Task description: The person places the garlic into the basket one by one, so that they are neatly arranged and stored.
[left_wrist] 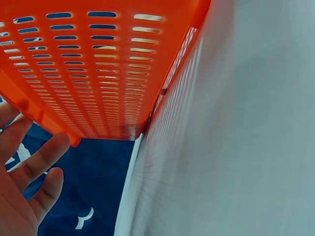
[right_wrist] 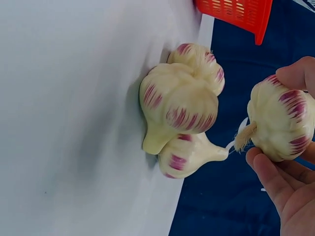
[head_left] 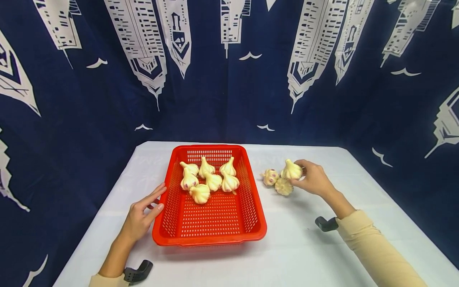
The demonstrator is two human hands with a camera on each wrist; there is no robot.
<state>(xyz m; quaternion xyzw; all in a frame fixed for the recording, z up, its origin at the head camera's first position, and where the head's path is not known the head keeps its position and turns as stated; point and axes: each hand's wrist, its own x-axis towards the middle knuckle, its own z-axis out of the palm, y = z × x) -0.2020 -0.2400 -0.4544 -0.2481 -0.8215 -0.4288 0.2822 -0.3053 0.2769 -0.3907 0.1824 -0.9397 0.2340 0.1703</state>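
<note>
My right hand [head_left: 314,178] holds a garlic bulb [right_wrist: 280,118], pale with purple streaks, between thumb and fingers. The bulb is lifted off the table, its rootlets facing the wrist camera. Beneath and beside it, a small group of garlic bulbs [right_wrist: 178,101] lies on the table, partly covered by the held one in the head view. My left hand [head_left: 138,219] is at the left rim of a red plastic basket [head_left: 211,241], fingers loosely extended against it. Inside the basket, several garlic bulbs [head_left: 200,193] sit toward the back.
A white cloth covers the table [head_left: 301,255], with the basket left of the loose bulbs. Behind hangs a dark blue curtain [head_left: 226,99] printed with white buildings. Black wrist devices [head_left: 326,224] are worn on both arms.
</note>
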